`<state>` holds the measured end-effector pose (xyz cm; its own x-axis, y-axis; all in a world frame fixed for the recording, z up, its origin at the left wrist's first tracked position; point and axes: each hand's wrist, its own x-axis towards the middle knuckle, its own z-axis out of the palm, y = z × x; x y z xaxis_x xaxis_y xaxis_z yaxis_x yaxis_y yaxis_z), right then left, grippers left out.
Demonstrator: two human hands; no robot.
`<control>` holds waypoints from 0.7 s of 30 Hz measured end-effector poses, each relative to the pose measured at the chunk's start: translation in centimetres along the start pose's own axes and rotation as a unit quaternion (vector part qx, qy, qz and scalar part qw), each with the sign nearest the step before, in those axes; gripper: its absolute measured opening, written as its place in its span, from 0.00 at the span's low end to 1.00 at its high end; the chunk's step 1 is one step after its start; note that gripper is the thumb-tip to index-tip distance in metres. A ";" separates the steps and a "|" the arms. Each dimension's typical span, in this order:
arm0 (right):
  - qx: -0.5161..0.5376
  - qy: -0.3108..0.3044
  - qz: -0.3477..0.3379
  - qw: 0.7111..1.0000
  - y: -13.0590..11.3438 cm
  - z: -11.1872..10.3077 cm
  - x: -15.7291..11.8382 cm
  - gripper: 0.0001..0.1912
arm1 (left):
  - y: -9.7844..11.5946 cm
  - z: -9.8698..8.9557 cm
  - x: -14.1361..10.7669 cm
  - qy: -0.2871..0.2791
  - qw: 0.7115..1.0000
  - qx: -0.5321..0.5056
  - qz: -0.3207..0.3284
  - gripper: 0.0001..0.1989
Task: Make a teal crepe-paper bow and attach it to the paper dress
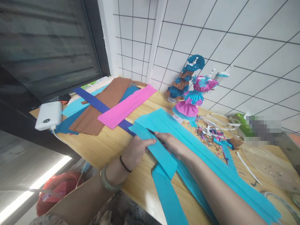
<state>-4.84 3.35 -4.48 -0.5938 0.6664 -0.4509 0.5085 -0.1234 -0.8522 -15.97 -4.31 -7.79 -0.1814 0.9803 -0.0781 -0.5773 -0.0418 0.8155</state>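
Note:
A wide sheet of turquoise crepe paper (199, 150) lies slantwise over the table. Its near edge is folded into a layered turquoise strip (164, 161), and the tail hangs toward me. My left hand (137, 148) grips this strip at its far end, thumb on top and fingers underneath. Around scissors (151, 131) my right hand (170, 144) is closed. Their dark blades point left along the paper, just above my left thumb; the handles are mostly hidden by my fingers.
Brown (105, 103), pink (127, 106) and dark blue strips lie at the left beside a white power bank (48, 115). Paper flower decorations (187, 109) stand by the tiled wall. Paper scraps (212, 134) litter the right. A red basket (58, 190) sits below the table.

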 end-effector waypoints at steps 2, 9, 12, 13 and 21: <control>-0.004 -0.006 -0.007 1.000 -0.1 0.0 -0.1 0.21 | 0.0 0.0 0.0 -0.003 1.000 0.007 0.006 0.10; -0.018 -0.014 -0.019 1.000 0.1 -0.1 0.1 0.21 | 0.0 0.1 0.0 -0.010 1.000 -0.011 0.004 0.13; -0.006 -0.011 -0.006 1.000 0.2 -0.3 0.1 0.21 | 0.1 0.2 0.0 -0.007 1.000 -0.007 -0.003 0.11; -0.005 -0.013 0.003 1.000 0.2 -0.4 -0.1 0.22 | 0.1 0.2 0.0 -0.007 1.000 -0.007 -0.008 0.11; -0.065 -0.063 0.028 0.996 1.1 -4.4 -4.6 0.24 | 0.2 -0.4 -0.1 0.050 0.998 0.035 0.007 0.06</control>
<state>1.20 3.42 -2.23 -0.6315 0.5622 -0.5339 0.6144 -0.0572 -0.7869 -16.37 -4.52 -7.78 -0.2695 0.9554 -0.1207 -0.5175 -0.0380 0.8548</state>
